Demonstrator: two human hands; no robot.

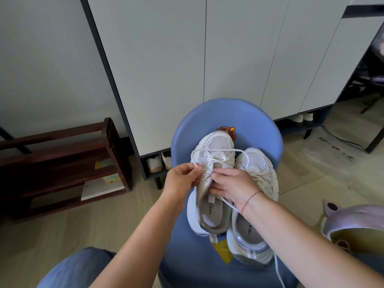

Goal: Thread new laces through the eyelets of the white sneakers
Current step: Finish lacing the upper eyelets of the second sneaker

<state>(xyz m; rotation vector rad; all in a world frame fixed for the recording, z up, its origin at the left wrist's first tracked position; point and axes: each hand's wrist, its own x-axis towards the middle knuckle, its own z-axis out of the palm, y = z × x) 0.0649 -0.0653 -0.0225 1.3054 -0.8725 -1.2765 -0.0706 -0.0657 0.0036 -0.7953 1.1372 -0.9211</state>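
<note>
Head-worn camera, angled forward-down, close overhead

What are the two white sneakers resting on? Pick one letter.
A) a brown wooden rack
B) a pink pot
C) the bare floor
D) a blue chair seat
D: the sneaker being laced and the second sneaker lie side by side on the blue chair seat, where the left hand pinches the lace and the right hand grips the first shoe; the wooden rack stands apart.

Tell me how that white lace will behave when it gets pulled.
The lace is probably floppy: it sags in a loose loop over the toe of the sneaker. Likely light, since the left hand holds it with a pinch.
</note>
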